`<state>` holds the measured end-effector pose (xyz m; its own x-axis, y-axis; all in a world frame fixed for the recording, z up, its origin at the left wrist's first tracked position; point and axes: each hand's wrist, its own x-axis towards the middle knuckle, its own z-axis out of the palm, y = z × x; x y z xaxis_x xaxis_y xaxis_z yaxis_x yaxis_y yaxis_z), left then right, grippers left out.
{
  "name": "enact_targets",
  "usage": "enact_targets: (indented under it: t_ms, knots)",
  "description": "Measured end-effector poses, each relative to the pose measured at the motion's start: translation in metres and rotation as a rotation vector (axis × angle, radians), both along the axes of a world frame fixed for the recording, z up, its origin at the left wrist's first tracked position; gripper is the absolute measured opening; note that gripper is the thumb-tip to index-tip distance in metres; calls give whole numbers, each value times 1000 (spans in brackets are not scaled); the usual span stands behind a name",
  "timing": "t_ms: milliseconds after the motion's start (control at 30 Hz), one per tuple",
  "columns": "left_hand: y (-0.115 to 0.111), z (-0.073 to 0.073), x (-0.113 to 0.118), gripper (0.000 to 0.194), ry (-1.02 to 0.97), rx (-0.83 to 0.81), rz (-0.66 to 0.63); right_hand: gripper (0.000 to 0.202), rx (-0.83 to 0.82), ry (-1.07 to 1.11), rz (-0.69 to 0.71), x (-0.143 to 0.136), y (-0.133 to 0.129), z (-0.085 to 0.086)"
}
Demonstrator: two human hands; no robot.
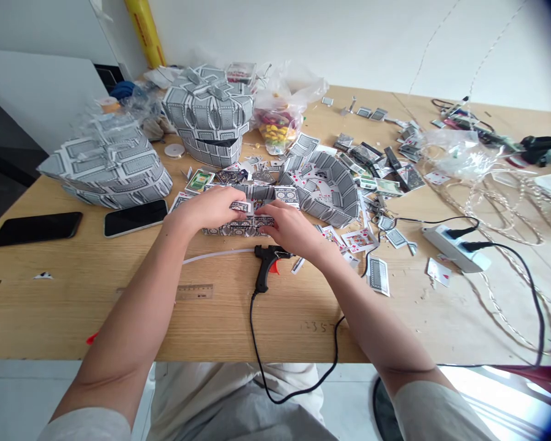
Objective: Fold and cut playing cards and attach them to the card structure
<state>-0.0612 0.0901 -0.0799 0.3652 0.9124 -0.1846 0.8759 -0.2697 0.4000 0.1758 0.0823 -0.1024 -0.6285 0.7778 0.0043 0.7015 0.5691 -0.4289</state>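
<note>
A low box made of patterned playing cards (287,196) lies on the table in front of me. My left hand (215,208) is at its left part, fingers closed around a small folded card piece (241,207). On the right part of the same box, my right hand (287,223) rests with fingers bent over the near wall; its fingertips are partly inside. Just nearer to me lies a black glue gun (267,266) with an orange trigger and a white glue stick (218,254) behind it. An open card tray (326,187) stands right of the box.
Two larger card-built objects (211,113) (114,165) stand at the back left. Two phones (37,228) (136,218) lie at the left. Loose cards (377,275), a power strip (457,248) and twisted cord (509,211) spread over the right. The glue gun's cable hangs over the front edge.
</note>
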Motion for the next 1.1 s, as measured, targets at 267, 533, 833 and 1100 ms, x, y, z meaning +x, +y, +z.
enact_targets:
  t_ms: [267, 533, 833, 1100]
  knots:
    - [-1, -2, 5, 23, 76, -15, 84, 35, -3, 2, -14, -1, -1, 2]
    - [-5, 14, 4, 43, -20, 51, 133, 34, 8, 26, -4, 1, 0, -1]
    - [-2, 9, -4, 26, -129, 105, 129, 36, 10, 57, -3, 1, 1, -1]
    - [-4, 10, -4, 23, -343, 101, 95, 35, 28, 49, -1, 0, 0, -2]
